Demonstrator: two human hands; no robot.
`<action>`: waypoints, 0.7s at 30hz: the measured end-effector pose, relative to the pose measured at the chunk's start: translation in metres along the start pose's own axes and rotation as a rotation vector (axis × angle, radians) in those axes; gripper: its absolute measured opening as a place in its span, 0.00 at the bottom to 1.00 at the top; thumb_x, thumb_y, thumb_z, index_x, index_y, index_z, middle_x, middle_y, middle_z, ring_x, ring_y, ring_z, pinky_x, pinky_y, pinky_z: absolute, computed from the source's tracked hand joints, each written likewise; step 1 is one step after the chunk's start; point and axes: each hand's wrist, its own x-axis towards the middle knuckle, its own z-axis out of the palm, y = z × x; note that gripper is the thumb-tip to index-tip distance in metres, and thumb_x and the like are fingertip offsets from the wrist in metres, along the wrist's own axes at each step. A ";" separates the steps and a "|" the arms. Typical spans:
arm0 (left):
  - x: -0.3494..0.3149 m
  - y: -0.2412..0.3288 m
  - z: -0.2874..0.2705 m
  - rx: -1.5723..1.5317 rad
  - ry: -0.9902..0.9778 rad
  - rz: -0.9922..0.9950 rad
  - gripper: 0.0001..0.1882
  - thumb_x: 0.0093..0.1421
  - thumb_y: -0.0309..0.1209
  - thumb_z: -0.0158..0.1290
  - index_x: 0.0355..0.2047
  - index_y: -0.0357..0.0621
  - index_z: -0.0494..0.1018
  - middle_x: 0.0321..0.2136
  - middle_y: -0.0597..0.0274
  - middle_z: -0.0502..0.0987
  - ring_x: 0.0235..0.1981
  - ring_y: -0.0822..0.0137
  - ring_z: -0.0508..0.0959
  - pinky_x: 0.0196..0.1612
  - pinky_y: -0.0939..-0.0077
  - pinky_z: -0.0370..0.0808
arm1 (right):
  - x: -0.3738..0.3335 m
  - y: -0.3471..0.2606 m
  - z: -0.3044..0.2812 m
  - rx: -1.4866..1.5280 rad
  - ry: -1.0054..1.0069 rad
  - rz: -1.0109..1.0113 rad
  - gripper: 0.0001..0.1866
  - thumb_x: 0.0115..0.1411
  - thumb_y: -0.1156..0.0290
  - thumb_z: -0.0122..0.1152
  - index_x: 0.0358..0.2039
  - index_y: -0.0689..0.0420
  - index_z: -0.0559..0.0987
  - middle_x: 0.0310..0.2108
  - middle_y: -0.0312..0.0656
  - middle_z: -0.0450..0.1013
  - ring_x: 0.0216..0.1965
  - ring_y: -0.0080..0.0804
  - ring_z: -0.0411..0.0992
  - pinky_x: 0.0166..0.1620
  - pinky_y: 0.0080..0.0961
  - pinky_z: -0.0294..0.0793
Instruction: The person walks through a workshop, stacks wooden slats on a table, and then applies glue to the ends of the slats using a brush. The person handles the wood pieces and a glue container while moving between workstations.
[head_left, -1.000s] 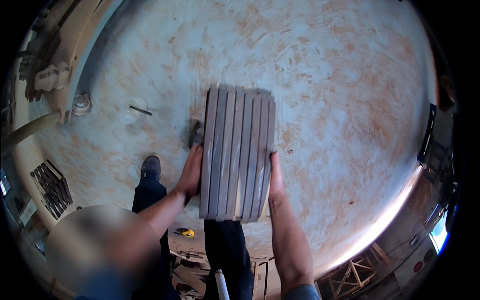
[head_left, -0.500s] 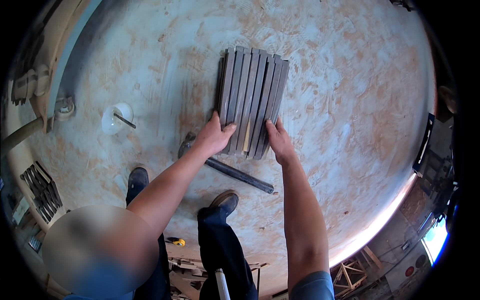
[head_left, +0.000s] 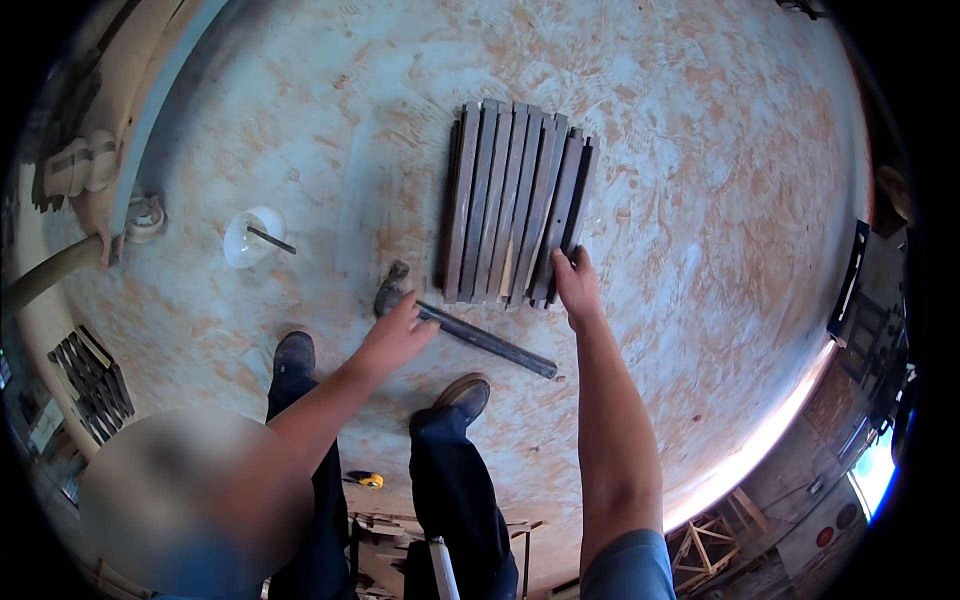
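Note:
A row of long dark wooden strips [head_left: 497,200] lies side by side on the pale, stained surface, with a lighter yellowish patch near the close end of one. At the row's right side my right hand [head_left: 578,285] grips the near end of the outermost strip [head_left: 575,200], thumb on top. That strip leans a little away from the others. My left hand [head_left: 395,335] is off the row, fingers apart, over the hammer [head_left: 485,342] where its dark head meets the handle. Whether the fingers touch it I cannot tell.
A white round container [head_left: 255,228] with a stick in it stands at the left. My shoes [head_left: 463,395] are just below the hammer. A yellow tape measure [head_left: 365,479] lies near the lower edge. More dark strips [head_left: 90,385] are stacked at the far left.
My left hand has let go of the row's left side and moved down-left to the hammer. My right hand stays at the right side, where the outer strips have spread slightly rightward.

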 end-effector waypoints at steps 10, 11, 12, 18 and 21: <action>-0.292 -0.031 -0.121 0.467 -0.157 -0.300 0.30 0.62 0.39 0.51 0.60 0.33 0.60 0.54 0.39 0.70 0.56 0.48 0.71 0.58 0.63 0.67 | -0.269 0.066 -0.027 -0.444 -0.335 -0.078 0.24 0.65 0.54 0.44 0.46 0.63 0.74 0.44 0.60 0.73 0.49 0.57 0.70 0.51 0.46 0.69; -0.333 -0.047 -0.124 0.502 -0.108 -0.263 0.31 0.62 0.40 0.51 0.59 0.32 0.60 0.55 0.38 0.68 0.58 0.47 0.68 0.61 0.63 0.64 | -0.310 0.033 -0.033 -0.404 -0.502 -0.040 0.25 0.65 0.51 0.45 0.44 0.62 0.75 0.43 0.59 0.74 0.48 0.54 0.71 0.50 0.44 0.70; -0.368 -0.062 -0.121 0.542 -0.070 -0.208 0.31 0.61 0.40 0.51 0.58 0.31 0.61 0.56 0.36 0.66 0.60 0.47 0.65 0.63 0.63 0.61 | -0.348 0.022 -0.040 -0.380 -0.598 0.143 0.27 0.63 0.49 0.46 0.47 0.62 0.76 0.42 0.58 0.75 0.48 0.52 0.72 0.51 0.41 0.70; -0.540 -0.042 -0.128 0.558 -0.098 -0.197 0.35 0.59 0.43 0.50 0.58 0.25 0.58 0.56 0.30 0.63 0.58 0.41 0.66 0.61 0.58 0.63 | -0.525 -0.022 -0.081 -0.243 -0.554 0.087 0.35 0.61 0.50 0.51 0.59 0.64 0.61 0.51 0.67 0.67 0.57 0.61 0.62 0.56 0.47 0.64; -0.573 -0.010 -0.185 0.567 -0.166 -0.127 0.31 0.60 0.44 0.50 0.57 0.35 0.63 0.52 0.38 0.70 0.54 0.45 0.70 0.56 0.59 0.67 | -0.572 -0.017 -0.098 -0.497 -0.775 0.146 0.33 0.59 0.49 0.51 0.57 0.61 0.66 0.49 0.64 0.70 0.53 0.62 0.67 0.56 0.46 0.66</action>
